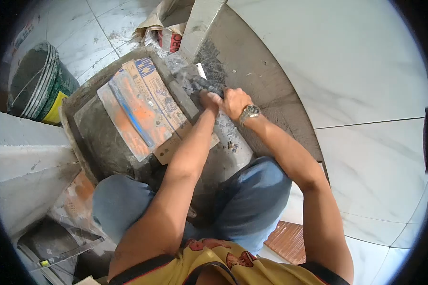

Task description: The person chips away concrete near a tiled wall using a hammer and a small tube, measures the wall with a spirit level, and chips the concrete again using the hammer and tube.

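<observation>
My left hand (210, 100) and my right hand (236, 101) are close together, both with fingers closed, at the edge of the curved grey mortar strip. Dark grey crumpled material (202, 84) lies at their fingers; its kind is unclear, and the fingers hide part of it. A metal wristwatch (250, 112) is on my right wrist. Left of my hands, a cardboard piece (157, 97) with blue print lies across a mortar-caked tub (73, 107). On it rests a flat orange-smeared board (133, 114) with a blue stripe.
A green bucket (64, 78) with a wire handle stands at the far left. White marbled tiles (366, 85) cover the right side, bordering the curved mortar strip (271, 88). A torn paper bag (169, 40) stands ahead. A spirit level (71, 251) lies at the lower left.
</observation>
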Available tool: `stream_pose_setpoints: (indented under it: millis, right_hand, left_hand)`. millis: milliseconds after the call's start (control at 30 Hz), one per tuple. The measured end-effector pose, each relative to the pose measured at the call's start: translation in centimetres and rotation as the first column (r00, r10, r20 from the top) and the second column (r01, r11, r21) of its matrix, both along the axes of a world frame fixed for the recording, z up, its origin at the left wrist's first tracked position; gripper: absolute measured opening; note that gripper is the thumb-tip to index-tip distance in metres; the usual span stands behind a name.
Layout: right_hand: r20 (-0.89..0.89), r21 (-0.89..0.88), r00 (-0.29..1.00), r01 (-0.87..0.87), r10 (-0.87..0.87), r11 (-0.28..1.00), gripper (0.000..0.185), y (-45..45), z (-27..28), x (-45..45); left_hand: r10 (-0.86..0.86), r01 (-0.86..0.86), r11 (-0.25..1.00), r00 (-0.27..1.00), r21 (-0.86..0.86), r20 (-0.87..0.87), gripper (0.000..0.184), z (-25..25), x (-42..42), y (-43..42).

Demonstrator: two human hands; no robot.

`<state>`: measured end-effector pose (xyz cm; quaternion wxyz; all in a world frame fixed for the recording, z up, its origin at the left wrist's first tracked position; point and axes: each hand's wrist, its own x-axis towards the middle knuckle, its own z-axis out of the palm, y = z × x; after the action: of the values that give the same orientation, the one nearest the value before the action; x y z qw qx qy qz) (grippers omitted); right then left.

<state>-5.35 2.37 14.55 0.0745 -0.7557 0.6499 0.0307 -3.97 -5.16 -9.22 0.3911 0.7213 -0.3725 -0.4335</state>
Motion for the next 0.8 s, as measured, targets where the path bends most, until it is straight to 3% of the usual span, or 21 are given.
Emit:
stream_pose_setpoints:
  millis: [33, 167, 267, 300, 400, 467, 567, 800]
  right_hand:
    - [0.105, -0.001, 0.994, -0.037, 0.037, 0.999, 0.069, 0.7, 1.6, 0.8]
    - [0.170, -0.131, 0.946, -0.255, 0.275, 0.958, 0.068, 2.6, 6.1, 3.6]
    - [0.127, 0.000, 0.989, -0.071, 0.071, 0.997, 0.069, 0.0, 0.8, 0.1]
    - [0.036, 0.029, 0.995, 0.089, -0.090, 0.996, 0.068, -1.4, -2.4, -1.3]
    - [0.102, 0.174, 0.991, 0.070, -0.089, 0.982, 0.067, 0.4, 0.4, 0.4]
    - [0.186, 0.041, 0.980, -0.071, 0.063, 0.997, 0.062, 0.5, -0.5, 0.4]
    - [0.164, 0.066, 0.973, -0.172, 0.160, 0.983, 0.062, 1.8, 2.3, 2.2]
    - [0.305, -0.036, 0.937, -0.169, 0.172, 0.985, 0.061, 2.8, 2.0, 1.9]
  left_hand:
    - [-0.002, 0.002, 1.000, 1.000, -0.016, -0.004, 0.031, -0.1, 0.0, 0.1]
    - [-0.029, 0.029, 0.998, 1.000, -0.054, 0.006, 0.031, -0.7, 0.8, -0.1]
    - [-0.045, 0.046, 0.998, 0.998, -0.039, 0.038, 0.031, -0.3, 0.9, -0.4]
    - [-0.058, 0.059, 0.998, 0.997, -0.032, 0.042, 0.030, -0.1, 0.6, -0.5]
    - [-0.092, 0.094, 0.994, 0.995, -0.049, 0.040, 0.030, -0.5, 0.6, -0.1]
    - [-0.103, 0.105, 0.993, 0.994, -0.057, 0.028, 0.030, -0.6, 1.4, 0.0]
    - [-0.134, 0.136, 0.988, 0.991, -0.076, 0.028, 0.029, -0.7, 2.3, 0.3]
    - [-0.141, 0.142, 0.989, 0.990, -0.051, 0.021, 0.029, 0.1, 2.1, 0.1]
